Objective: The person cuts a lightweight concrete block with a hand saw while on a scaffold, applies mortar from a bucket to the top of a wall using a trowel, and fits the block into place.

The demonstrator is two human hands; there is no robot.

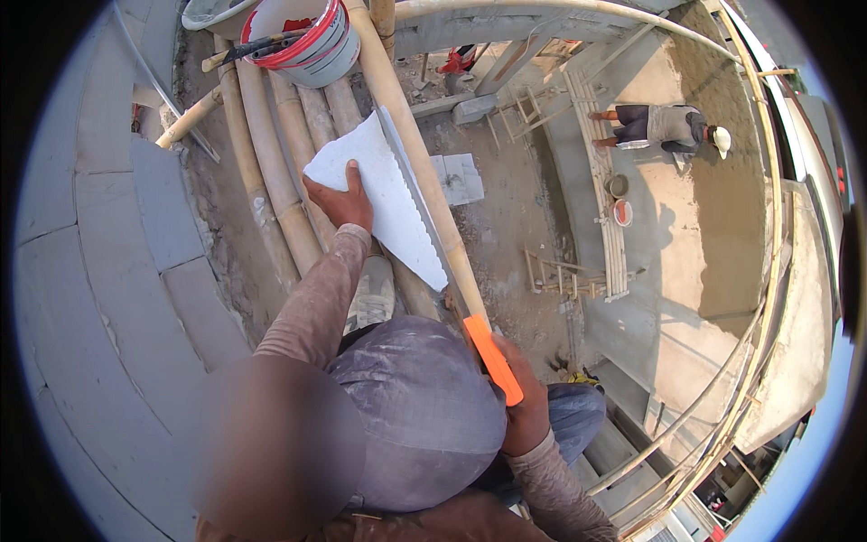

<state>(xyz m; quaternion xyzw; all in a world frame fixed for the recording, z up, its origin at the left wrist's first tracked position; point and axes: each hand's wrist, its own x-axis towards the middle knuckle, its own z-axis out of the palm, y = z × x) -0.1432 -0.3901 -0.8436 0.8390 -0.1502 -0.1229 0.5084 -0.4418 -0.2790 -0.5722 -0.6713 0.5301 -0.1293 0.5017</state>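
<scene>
A jagged-edged white block point(384, 212), perhaps lightweight concrete, lies tilted over the bamboo poles in front of me. My left hand point(346, 200) grips its left side, thumb stretched across the top face. Along the block's right side runs the toothed grey blade of a handsaw point(492, 359), teeth toward the block. Whether the teeth are in a cut, I cannot tell. Around the saw's orange handle my right hand point(526, 397) is closed, low and to the right beside my knee. Some of its fingers are hidden behind the handle.
Bamboo poles point(293, 212) form the scaffold deck under me. A white bucket with a red rim point(316, 54) stands at the far end, tool handles beside it. A grey block wall point(108, 244) rises at left. Well below at right, a person point(673, 126) works near a plank platform point(603, 199).
</scene>
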